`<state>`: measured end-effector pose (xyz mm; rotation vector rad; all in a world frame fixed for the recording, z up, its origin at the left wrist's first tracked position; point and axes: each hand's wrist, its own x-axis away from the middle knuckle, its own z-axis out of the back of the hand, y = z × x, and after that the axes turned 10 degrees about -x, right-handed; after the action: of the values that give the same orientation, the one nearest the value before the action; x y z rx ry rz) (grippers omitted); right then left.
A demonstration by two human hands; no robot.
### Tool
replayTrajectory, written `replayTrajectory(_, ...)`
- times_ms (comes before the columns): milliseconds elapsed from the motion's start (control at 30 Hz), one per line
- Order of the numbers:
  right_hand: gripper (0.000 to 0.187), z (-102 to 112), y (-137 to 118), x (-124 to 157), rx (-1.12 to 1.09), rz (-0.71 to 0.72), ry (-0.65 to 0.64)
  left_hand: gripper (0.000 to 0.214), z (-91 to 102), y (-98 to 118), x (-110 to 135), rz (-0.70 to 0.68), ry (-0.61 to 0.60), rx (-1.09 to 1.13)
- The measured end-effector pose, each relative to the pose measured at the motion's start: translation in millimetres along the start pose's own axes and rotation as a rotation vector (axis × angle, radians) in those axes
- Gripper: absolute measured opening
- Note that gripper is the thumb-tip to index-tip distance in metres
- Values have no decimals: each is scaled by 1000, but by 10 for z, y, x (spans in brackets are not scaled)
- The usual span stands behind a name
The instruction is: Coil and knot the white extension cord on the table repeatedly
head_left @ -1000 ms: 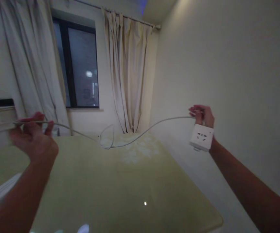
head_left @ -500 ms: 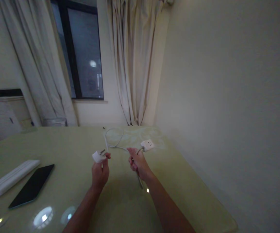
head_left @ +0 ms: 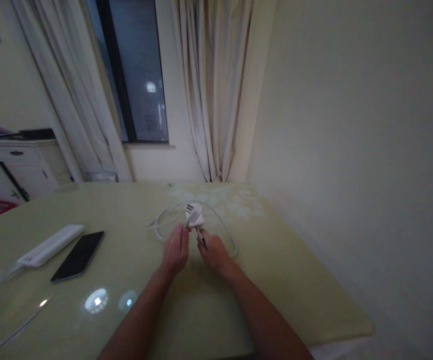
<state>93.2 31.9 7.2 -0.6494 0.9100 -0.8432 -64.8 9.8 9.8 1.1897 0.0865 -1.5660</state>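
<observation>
My left hand [head_left: 176, 247] is closed around the cord just below a white plug [head_left: 193, 214], whose metal prongs point up and left. My right hand [head_left: 214, 250] is closed on the grey-white cord near a white socket block. The plug and the socket block overlap in front of my hands, and I cannot tell whether they touch. The white cable [head_left: 235, 242] loops loosely around both hands, over the table.
A pale green glossy table [head_left: 284, 290] lies beneath. On its left are a long white power strip [head_left: 53, 245] with a cord and a black phone or tablet [head_left: 79, 256]. Another white cable [head_left: 17, 330] runs at the lower left. A wall rises on the right.
My hands have come together, bringing the plug and socket block from apart to overlapping. The cable loop has shifted around my hands. The view has turned slightly left and down.
</observation>
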Motion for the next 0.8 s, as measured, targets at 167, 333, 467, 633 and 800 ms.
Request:
replayTrajectory(167,13,48,52,-20,-74,-2,18,28,-22,-28,18,-16,-288,-26)
replayTrajectory(333,27,49,-36,1,-432,-41,8,40,-40,21,-7,18,-354,35)
replayTrajectory(467,41,101,-120,8,-660,-108,0,39,-40,111,-60,117,-335,157)
replayTrajectory(633,51,144,-153,-5,-568,-29,-41,47,-44,145,-104,232,-380,388)
replayTrajectory(800,54,114,-166,-53,-666,-131,123,54,-54,192,-90,361,-281,478)
